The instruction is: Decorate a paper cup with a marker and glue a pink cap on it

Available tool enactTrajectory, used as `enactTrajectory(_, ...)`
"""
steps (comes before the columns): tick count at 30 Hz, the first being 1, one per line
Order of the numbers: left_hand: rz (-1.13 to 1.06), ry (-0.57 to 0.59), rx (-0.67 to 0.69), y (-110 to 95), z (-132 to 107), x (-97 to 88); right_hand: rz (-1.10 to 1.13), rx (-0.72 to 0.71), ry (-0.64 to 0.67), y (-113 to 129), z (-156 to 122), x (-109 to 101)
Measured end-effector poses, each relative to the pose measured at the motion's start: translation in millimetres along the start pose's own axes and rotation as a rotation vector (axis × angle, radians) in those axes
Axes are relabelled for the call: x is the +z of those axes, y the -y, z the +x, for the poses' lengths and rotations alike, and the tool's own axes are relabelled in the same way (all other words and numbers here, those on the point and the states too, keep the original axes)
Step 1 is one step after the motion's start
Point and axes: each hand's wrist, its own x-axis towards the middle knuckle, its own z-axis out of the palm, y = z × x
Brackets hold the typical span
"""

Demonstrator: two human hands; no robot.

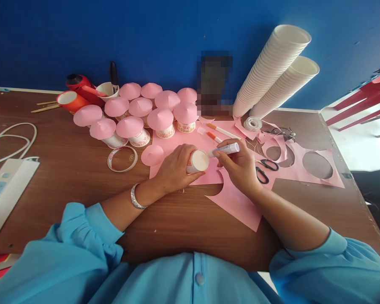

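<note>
My left hand [176,167] is wrapped round a small white paper cup [197,161] lying on its side, its bottom facing right. My right hand [240,167] pinches a white glue stick or marker [225,149], its tip close to the cup's bottom. Both hands rest over pink paper sheets [237,202] on the brown table [82,177]. A loose pink paper cone [152,155] lies just left of my left hand. Black-handled scissors [266,169] lie right of my right hand.
Several cups capped with pink cones [139,114] stand at the back. Two leaning stacks of white cups [277,71], a tape roll [252,123], orange-capped pens [221,131], a cut cup rim [122,158], a white power strip [6,185] and red tools [79,86] surround them.
</note>
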Motion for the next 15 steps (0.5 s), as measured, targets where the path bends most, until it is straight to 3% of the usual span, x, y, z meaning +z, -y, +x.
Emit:
enactTrajectory(9, -0.031, -0.009, 0.097, -1.4, -0.5, -0.6, 0.046, -0.039, 0.017, 5.5, -1.0, -1.4)
enactTrajectory(15, -0.045, 0.007, 0.122, -0.8, -1.6, -1.3, 0.008, 0.036, 0.016, 1.7, 2.4, -0.6)
